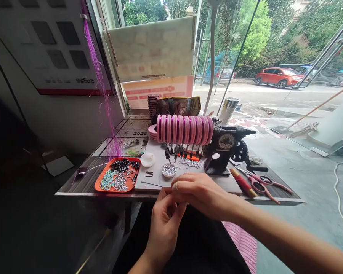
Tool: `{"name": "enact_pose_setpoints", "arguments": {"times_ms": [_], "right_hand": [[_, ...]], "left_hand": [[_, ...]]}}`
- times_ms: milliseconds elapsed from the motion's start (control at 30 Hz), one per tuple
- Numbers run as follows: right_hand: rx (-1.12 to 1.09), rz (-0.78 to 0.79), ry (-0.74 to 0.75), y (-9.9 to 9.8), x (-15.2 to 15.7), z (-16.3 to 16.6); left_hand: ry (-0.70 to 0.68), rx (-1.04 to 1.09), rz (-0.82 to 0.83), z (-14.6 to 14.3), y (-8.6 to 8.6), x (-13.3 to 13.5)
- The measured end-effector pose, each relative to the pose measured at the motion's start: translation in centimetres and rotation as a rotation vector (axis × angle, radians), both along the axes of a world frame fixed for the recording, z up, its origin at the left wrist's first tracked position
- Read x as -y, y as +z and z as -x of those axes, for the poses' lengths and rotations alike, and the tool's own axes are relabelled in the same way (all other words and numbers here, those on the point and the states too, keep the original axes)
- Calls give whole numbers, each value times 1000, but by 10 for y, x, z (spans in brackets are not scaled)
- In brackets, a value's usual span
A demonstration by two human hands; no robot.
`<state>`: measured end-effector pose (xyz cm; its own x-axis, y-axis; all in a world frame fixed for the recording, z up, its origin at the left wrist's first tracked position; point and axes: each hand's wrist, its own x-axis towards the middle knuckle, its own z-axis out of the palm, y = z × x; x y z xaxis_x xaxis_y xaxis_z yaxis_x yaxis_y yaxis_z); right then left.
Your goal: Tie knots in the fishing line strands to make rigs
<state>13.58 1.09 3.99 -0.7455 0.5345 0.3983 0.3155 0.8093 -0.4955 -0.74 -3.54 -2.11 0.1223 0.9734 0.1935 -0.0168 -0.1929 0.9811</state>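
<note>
Nearest, at the front edge of the table (74, 186), the two bare hands meet. The left hand (164, 224) comes up from below, fingers curled narrow, tips pressed against the right hand (201, 194). The right hand lies knuckles-up with its fingers folded down in a tight pinch. Whatever sits between them is too fine to make out.

Just beyond the right hand, not touching it, is the bowl (169, 170), small, round and white. It is full of pale beads and rests on a flat grey mat (160, 179). Left of it an orange tray (100, 185) with rounded corners holds heaps of black, teal and silvery bits. A white lid (148, 160) lies behind the two.

To the right, on the wood-grain top, lie red-handled scissors (264, 184) and a red stick (241, 182) with a yellow end. Farther back stands a black winder (225, 152) with a dial face. Beside it is a row of glossy pink spools (184, 129) set on edge. Glittery purple strands (98, 80) hang at the far left.
</note>
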Motion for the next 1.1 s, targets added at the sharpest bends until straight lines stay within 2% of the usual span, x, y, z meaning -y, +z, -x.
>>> {"name": "enact_pose_setpoints", "arguments": {"times_ms": [333,433,567,733,833,933,1100], "right_hand": [[7,-66,-52,-13,-9,3],[17,-60,-91,-14,-9,4],[6,13,-191,-16,-8,5],[-39,84,-273,-14,-9,7],[-57,119,-305,-12,-12,10],[-66,155,-328,-10,-16,13],[-65,207,-355,-7,-21,18]], "left_hand": [[-42,153,193,2,7,-8],[-49,122,212,4,9,-10],[50,-116,15,3,9,-9],[306,-524,-514,-1,2,-3],[367,-676,-734,-2,-3,-3],[362,-729,-797,0,-3,-6],[307,-746,-790,3,-2,-10]]}}
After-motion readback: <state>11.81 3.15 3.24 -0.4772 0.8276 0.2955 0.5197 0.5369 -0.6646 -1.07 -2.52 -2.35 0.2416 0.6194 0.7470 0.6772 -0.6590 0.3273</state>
